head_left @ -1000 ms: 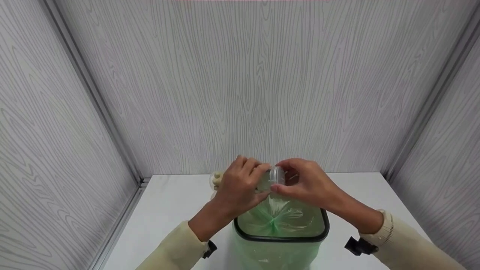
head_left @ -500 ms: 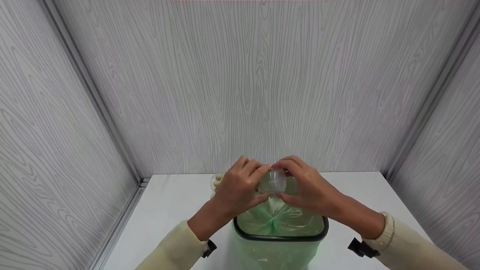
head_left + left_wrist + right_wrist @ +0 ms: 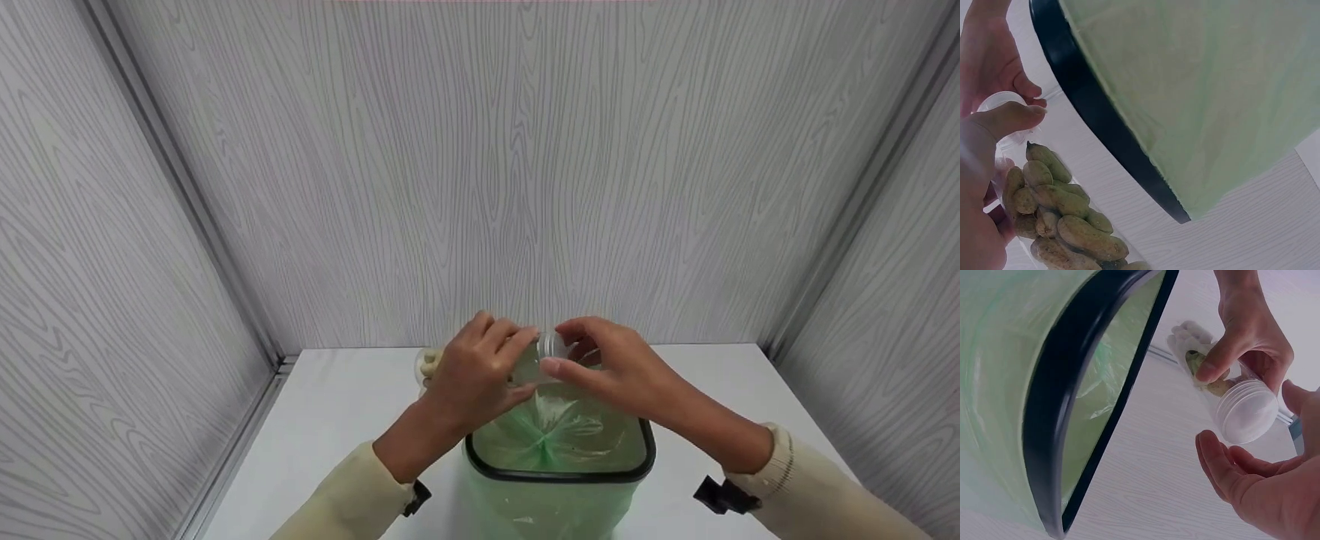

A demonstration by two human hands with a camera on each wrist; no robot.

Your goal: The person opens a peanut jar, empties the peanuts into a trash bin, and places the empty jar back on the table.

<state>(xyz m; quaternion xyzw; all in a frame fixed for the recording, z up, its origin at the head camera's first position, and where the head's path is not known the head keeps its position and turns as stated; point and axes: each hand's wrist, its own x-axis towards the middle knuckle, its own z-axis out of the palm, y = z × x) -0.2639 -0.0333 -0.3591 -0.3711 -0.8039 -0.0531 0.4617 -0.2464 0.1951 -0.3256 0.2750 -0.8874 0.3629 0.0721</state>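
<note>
My left hand (image 3: 476, 367) grips a clear plastic jar (image 3: 1100, 242) near its neck, over the bin. Unshelled peanuts (image 3: 1089, 233) fill much of the jar, which lies tilted on its side. Its ridged clear lid (image 3: 1249, 413) points to the right. Around the lid, my right hand (image 3: 615, 367) holds its thumb and fingers spread. In the right wrist view the fingertips (image 3: 1207, 439) stand apart from the lid, with a gap at the thumb too. The jar's far end shows past my left hand in the head view; its middle is hidden there.
Below both hands stands a bin with a black rim (image 3: 562, 477) and a green plastic liner (image 3: 547, 442), on a white table (image 3: 330, 420). Wood-grain panels (image 3: 480, 187) enclose the table at the back and sides.
Half a second ago my right thumb and fingers were at the lid's edge; now they have loosened and the thumb has risen. My left hand and the jar hardly moved.
</note>
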